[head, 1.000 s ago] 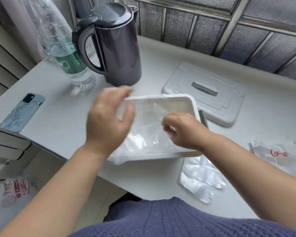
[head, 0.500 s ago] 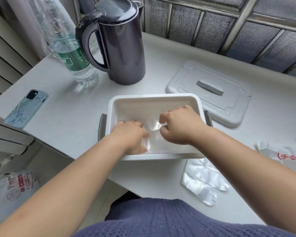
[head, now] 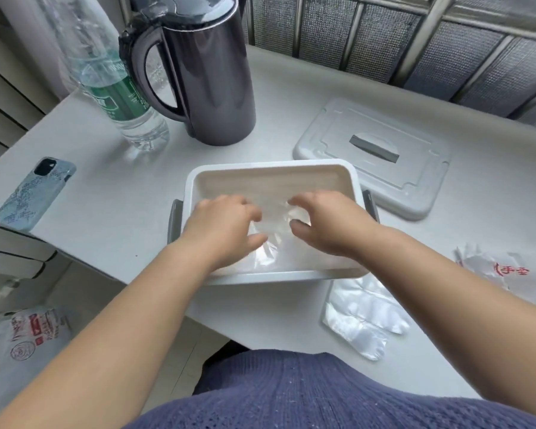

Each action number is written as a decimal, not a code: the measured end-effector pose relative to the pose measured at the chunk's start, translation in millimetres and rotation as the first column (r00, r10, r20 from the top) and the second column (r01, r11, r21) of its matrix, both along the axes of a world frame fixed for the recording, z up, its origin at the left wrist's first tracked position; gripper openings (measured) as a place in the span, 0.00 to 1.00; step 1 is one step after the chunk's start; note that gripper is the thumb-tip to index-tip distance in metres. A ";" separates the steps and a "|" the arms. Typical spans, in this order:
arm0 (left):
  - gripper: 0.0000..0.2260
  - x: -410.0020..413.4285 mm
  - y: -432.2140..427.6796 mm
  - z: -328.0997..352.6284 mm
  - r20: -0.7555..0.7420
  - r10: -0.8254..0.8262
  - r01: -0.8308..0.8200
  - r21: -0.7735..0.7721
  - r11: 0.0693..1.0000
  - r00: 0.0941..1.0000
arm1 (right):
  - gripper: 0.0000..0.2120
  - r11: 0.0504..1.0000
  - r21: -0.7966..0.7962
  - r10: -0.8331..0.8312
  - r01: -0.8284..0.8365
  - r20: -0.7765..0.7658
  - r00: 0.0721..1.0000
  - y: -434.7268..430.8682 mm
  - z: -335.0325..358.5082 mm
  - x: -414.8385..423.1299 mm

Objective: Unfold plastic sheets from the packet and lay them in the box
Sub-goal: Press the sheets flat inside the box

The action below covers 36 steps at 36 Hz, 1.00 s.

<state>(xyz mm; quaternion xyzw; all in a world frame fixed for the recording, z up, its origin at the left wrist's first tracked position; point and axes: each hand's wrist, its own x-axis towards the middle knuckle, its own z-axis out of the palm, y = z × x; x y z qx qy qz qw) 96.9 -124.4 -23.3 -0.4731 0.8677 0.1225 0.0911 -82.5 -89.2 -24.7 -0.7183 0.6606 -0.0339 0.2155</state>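
The person wears a knitted top (head: 322, 394) in a dark blue-purple colour. The knit has rows of tiny holes, a bit like a net, with little pale specks of fluff on it. Both arms are bare, from the left hand (head: 226, 224) and right hand (head: 328, 226) back past the elbows.

Left hand (head: 226, 224) dropped from above the box (head: 270, 168) rim into the box. Right hand (head: 325, 224) released its pinch. Both fists uncurled, fingers now loosely spread on the plastic sheet (head: 273, 219), which lies flatter inside the box.
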 end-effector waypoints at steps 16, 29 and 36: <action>0.09 -93.2 135.5 -58.7 -0.455 -0.477 0.381 -0.291 0.878 0.752 | 0.12 0.887 0.035 -0.453 0.460 0.260 0.853 125.7 -56.2 -81.2; 0.12 -99.4 152.4 -86.0 -0.391 0.000 -0.024 -0.055 0.998 0.920 | 0.17 0.884 0.253 -0.439 0.393 0.158 0.885 167.5 -71.6 -119.1; 0.14 -125.9 143.7 -54.9 -0.403 0.551 -0.387 0.421 0.821 0.731 | 0.14 0.872 0.226 -0.488 0.434 0.321 0.812 167.3 -57.7 -124.2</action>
